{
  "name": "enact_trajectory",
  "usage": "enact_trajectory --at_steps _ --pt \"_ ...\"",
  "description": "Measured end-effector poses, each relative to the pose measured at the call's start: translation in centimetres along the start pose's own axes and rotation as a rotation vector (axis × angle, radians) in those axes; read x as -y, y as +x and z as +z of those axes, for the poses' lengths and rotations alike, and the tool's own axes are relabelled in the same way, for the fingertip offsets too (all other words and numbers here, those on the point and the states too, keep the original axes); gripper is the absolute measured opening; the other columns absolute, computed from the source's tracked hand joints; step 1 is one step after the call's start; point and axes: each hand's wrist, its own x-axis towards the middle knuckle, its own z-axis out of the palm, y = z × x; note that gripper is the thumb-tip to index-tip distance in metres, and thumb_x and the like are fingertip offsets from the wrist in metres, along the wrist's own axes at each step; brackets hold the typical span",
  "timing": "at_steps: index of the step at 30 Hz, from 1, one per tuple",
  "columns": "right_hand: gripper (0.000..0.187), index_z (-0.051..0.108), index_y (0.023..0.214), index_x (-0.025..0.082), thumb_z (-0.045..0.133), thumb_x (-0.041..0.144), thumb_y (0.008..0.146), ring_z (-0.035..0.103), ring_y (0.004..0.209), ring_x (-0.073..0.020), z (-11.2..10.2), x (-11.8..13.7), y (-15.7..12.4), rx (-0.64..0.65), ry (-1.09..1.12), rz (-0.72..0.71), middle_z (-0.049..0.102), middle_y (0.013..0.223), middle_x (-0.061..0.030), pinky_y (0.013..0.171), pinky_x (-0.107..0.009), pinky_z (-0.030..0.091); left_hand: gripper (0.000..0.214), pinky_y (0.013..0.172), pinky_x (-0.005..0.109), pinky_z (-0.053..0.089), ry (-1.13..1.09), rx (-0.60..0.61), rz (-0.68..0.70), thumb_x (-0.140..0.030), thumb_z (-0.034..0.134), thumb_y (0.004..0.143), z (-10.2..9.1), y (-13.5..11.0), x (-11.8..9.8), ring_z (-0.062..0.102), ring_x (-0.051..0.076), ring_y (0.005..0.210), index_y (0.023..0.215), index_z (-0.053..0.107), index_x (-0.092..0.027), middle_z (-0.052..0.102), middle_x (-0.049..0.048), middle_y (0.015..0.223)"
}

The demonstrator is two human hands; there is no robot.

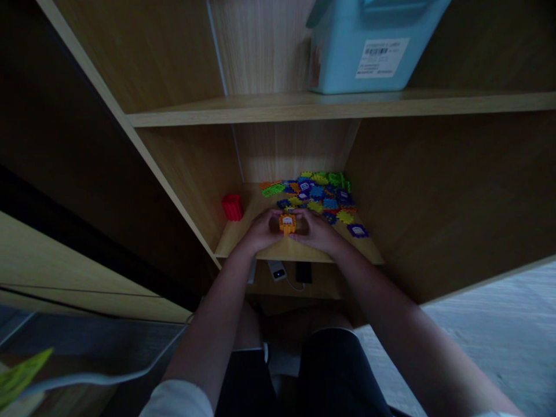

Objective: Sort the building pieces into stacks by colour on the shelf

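Note:
Between my two hands, above the front of the middle shelf (304, 250), is an orange toothed building block (287, 223) with a pale printed label on its face. My left hand (263, 230) grips its left side and my right hand (317, 231) its right side, fingers curled around it. Just behind lies a loose heap of flat, gear-edged plastic pieces (316, 193) in blue, yellow, green, orange and purple. A purple piece (357, 230) lies apart at the heap's right front. A red ribbed block (232, 207) stands at the shelf's left, away from my hands.
A light blue plastic bin (343, 58) with a barcode label stands on the shelf above. Below are a white device (277, 271) with a small display and a black phone-like object (303, 272) joined by a cable. Wooden side panels (443, 191) enclose the shelf.

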Motion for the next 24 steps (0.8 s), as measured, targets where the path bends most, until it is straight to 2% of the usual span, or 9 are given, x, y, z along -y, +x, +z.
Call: enact_trajectory --at_steps 4,8,11,15,17,21,24 --pt "0.072 0.055 0.146 0.027 0.09 0.034 0.084 0.072 0.123 -0.0302 0.1 -0.1 0.0 0.008 0.051 0.002 0.076 0.127 -0.0094 0.11 -0.05 0.053 0.06 0.109 0.047 0.055 -0.005 0.001 0.009 -0.022 0.086 0.075 -0.1 0.0 -0.2 0.07 0.028 0.118 0.131 0.065 -0.022 0.074 0.0089 0.129" --pt "0.071 0.056 0.144 0.027 0.091 0.033 0.083 0.073 0.12 -0.0293 0.1 -0.2 -0.1 0.011 0.073 0.019 0.077 0.123 -0.0078 0.108 -0.049 0.054 0.075 0.116 0.051 0.051 0.009 0.003 0.002 -0.023 0.089 0.072 -0.2 -0.2 -0.7 0.066 0.032 0.129 0.14 0.058 -0.021 0.068 0.013 0.138" --pt "0.072 0.055 0.145 0.027 0.091 0.034 0.083 0.074 0.118 -0.0284 0.1 -0.1 -0.1 0.023 0.098 0.029 0.077 0.121 -0.0066 0.106 -0.048 0.055 0.076 0.119 0.052 0.049 0.01 -0.021 -0.045 -0.022 0.084 0.077 -0.5 -1.3 -1.1 0.064 0.032 0.132 0.146 0.053 -0.019 0.066 0.014 0.138" --pt "0.071 0.056 0.144 0.026 0.091 0.033 0.083 0.075 0.117 -0.0283 -0.1 0.2 -0.2 0.027 0.081 0.031 0.077 0.122 -0.0074 0.106 -0.048 0.055 0.065 0.118 0.053 0.05 0.084 -0.091 -0.106 -0.019 0.072 0.086 -1.1 -4.3 -1.9 0.065 0.03 0.129 0.147 0.051 -0.018 0.066 0.014 0.134" --pt "0.07 0.057 0.143 0.027 0.092 0.033 0.083 0.075 0.116 -0.029 -0.2 0.3 -0.2 0.028 0.058 0.029 0.078 0.122 -0.0075 0.105 -0.049 0.055 0.053 0.115 0.054 0.052 0.209 -0.122 -0.089 -0.019 0.071 0.087 -1.2 -6.2 -2.4 0.066 0.032 0.125 0.138 0.057 -0.017 0.068 0.015 0.13" --pt "0.067 0.058 0.141 0.027 0.091 0.037 0.084 0.074 0.117 -0.0298 0.0 0.4 -0.1 0.038 0.025 0.019 0.078 0.121 -0.0079 0.106 -0.05 0.055 0.015 0.105 0.056 0.055 0.46 -0.215 -0.03 -0.027 0.062 0.1 -1.0 -9.5 -3.3 0.068 0.034 0.114 0.113 0.067 -0.021 0.072 0.0128 0.113" --pt "0.069 0.057 0.142 0.027 0.092 0.036 0.083 0.075 0.115 -0.0294 1.0 1.1 0.4 0.023 0.014 0.03 0.078 0.118 -0.0073 0.105 -0.049 0.055 0.013 0.101 0.055 0.057 0.507 -0.245 0.018 -0.028 0.058 0.103 -0.7 -11.3 -3.7 0.068 0.033 0.109 0.109 0.067 -0.021 0.072 0.0127 0.111"
